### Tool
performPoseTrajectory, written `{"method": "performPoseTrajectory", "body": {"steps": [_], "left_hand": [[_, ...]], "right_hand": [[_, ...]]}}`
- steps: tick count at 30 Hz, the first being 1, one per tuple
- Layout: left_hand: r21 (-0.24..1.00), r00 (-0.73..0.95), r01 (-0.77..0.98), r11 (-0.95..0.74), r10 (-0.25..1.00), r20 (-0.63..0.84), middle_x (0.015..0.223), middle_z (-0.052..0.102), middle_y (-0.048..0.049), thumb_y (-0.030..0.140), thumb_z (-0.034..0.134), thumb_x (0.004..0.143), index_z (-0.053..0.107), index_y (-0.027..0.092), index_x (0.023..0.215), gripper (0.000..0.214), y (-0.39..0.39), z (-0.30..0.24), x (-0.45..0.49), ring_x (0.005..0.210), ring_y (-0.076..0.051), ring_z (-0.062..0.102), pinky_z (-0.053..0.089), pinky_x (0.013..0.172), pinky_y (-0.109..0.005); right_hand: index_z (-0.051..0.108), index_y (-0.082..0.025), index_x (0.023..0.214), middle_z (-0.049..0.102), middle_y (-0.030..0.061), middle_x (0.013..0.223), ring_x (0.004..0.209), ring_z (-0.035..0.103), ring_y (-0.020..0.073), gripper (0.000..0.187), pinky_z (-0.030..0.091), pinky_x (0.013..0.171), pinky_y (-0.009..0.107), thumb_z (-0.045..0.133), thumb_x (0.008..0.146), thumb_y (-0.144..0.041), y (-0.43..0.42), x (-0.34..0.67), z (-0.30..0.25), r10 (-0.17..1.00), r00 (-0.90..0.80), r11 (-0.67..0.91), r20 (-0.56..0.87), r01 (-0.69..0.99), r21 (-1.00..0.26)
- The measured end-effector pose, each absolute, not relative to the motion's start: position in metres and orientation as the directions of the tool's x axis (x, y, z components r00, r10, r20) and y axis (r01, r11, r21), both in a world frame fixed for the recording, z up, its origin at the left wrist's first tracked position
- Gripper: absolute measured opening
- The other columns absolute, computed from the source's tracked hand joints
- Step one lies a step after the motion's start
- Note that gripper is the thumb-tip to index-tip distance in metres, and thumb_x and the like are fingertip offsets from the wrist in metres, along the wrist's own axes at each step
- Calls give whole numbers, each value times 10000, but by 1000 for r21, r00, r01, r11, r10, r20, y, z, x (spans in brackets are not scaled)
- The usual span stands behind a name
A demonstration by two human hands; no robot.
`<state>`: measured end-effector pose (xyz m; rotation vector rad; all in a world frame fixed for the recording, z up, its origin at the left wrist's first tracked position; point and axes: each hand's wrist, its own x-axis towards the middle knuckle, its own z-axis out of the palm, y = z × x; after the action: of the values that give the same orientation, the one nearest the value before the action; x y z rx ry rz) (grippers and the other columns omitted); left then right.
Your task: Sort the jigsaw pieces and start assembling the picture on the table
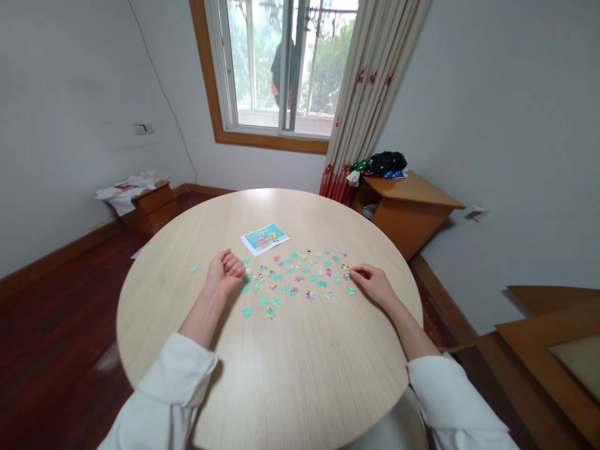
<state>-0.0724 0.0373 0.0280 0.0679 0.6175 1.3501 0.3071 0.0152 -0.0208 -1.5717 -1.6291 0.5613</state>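
Loose jigsaw puzzle pieces (pixel 285 289), mostly turquoise with some pink and yellow, lie scattered across the middle of the round table (pixel 290 369). At the left edge of this spread, my left hand (pixel 225 270) is closed in a fist just above the tabletop; its curled fingers hide whatever may be inside. On the right side, my right hand (pixel 374 281) has thumb and fingertips pinched together at a small multicoloured jigsaw puzzle piece (pixel 346 276). A printed picture card (pixel 265 239) with cartoon figures on turquoise lies flat behind the pieces.
One turquoise piece (pixel 193 269) lies apart on the left. Beyond the table are a wooden cabinet (pixel 412 194) with cloths on top, a low drawer unit (pixel 157 206) with papers, a curtain (pixel 363 87) and a window. A wooden chair (pixel 553 350) stands at the right.
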Motion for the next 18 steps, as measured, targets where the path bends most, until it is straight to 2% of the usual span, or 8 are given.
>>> {"method": "performPoseTrajectory", "body": {"steps": [5,8,13,18], "left_hand": [[480,-99,-874,75,940,-325,383,62,104,120,422,846,104,214,553,442,41,34,-90,287,-58,115,124,311,-205],[588,-223,-809,-25,938,-267,373,85,118,113,485,789,111,213,563,448,41,37,-99,288,-44,122,130,317,-198],[781,-359,-618,-85,915,-184,355,137,130,108,530,690,164,209,538,409,32,32,-95,305,-27,122,129,331,-179],[935,-358,-350,-59,931,-76,381,191,122,176,554,638,257,209,494,332,10,17,-73,346,-37,168,157,371,-188]], "right_hand": [[679,-144,759,693,90,771,656,552,178,351,441,629,312,588,703,-479,18,309,-24,964,108,129,244,614,-779],[677,-144,732,692,86,752,655,558,179,367,446,626,313,600,687,-500,19,311,-25,959,105,149,262,601,-785],[686,-139,722,688,78,724,629,549,167,358,436,603,303,608,676,-485,19,312,-24,955,94,172,280,593,-786],[683,-139,705,684,76,709,624,546,166,355,432,594,300,616,664,-485,18,311,-24,953,106,176,284,569,-804]]}}
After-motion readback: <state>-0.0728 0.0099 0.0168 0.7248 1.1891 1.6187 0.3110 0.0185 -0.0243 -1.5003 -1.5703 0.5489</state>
